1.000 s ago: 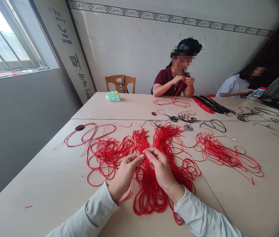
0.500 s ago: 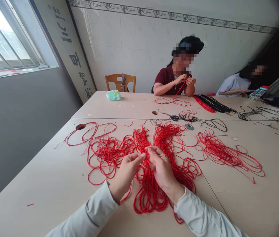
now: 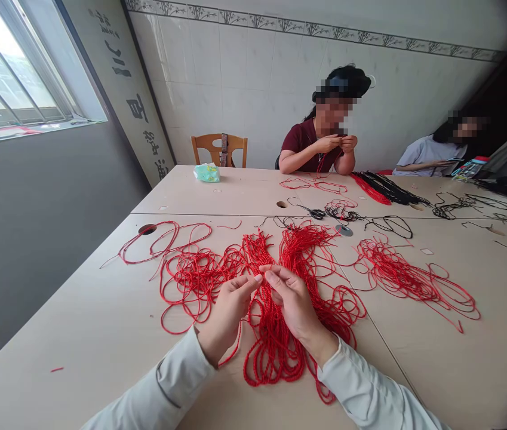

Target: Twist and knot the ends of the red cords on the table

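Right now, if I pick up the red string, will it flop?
The red string looks floppy, lying in soft loops. It is probably light. Pulling one strand would likely drag others, since they look tangled.

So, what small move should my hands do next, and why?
I would probably lift one cord slowly out of the twisted red cord bundle, because your left hand and right hand are close together right above it, and its loops lie crossed over each other.

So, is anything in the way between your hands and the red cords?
Nothing visible does. The left hand and the right hand are right at the twisted red cords, with no other object between them.
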`<state>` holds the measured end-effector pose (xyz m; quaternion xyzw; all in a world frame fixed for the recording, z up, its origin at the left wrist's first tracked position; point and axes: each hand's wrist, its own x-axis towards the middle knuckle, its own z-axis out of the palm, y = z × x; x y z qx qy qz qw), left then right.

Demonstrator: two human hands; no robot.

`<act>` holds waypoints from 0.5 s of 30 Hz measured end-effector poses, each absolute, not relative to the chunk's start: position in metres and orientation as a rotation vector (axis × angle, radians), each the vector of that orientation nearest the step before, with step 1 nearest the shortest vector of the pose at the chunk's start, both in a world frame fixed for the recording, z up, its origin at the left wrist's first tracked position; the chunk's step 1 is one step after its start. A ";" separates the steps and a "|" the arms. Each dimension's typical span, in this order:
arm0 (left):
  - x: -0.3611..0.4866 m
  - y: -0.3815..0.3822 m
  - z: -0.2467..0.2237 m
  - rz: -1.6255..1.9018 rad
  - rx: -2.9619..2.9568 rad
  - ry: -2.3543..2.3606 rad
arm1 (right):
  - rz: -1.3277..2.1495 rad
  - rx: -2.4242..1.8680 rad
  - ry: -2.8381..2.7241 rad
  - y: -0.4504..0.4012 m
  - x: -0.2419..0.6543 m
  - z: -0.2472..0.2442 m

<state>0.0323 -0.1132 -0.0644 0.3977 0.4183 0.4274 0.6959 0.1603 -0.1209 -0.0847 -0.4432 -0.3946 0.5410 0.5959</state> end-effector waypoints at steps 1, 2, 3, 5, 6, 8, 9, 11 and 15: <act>0.032 -0.113 -0.065 0.958 0.889 0.929 | 1.275 -1.022 -0.938 -0.121 0.161 -0.085; 0.031 -0.112 -0.065 0.962 0.894 0.924 | 1.284 -1.012 -0.951 -0.121 0.161 -0.085; 0.030 -0.112 -0.066 0.965 0.901 0.920 | 1.284 -1.005 -0.956 -0.121 0.161 -0.085; 0.030 -0.112 -0.066 0.958 0.919 0.908 | 1.271 -0.999 -0.938 -0.121 0.161 -0.086; 0.030 -0.112 -0.066 0.953 0.927 0.896 | 1.271 -0.996 -0.922 -0.121 0.162 -0.086; 0.030 -0.113 -0.065 0.953 0.923 0.867 | 1.291 -0.990 -0.886 -0.121 0.162 -0.085; 0.030 -0.113 -0.065 0.960 0.912 0.851 | 1.303 -0.991 -0.867 -0.121 0.162 -0.085; 0.030 -0.114 -0.063 0.970 0.899 0.824 | 1.312 -1.000 -0.821 -0.121 0.163 -0.084; 0.032 -0.115 -0.062 0.950 0.936 0.868 | 1.308 -1.007 -0.773 -0.119 0.164 -0.084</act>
